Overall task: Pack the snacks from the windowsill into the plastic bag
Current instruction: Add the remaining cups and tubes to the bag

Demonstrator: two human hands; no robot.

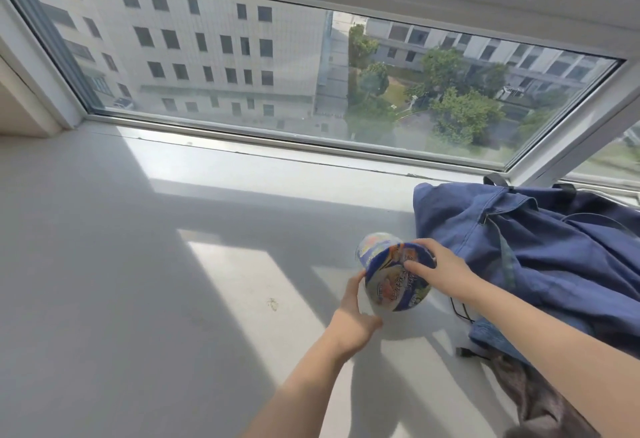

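On the windowsill, both hands, left hand and right hand, grip clamped on one snack pack; blue bag at three o'clock; packing looks near finished.

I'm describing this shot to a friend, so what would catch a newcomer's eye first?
Probably the snack packet, blue and white, held between the left hand and right hand over the sunlit windowsill. Next, the crumpled blue cloth bag at right, and the wide window overlooking buildings and trees.
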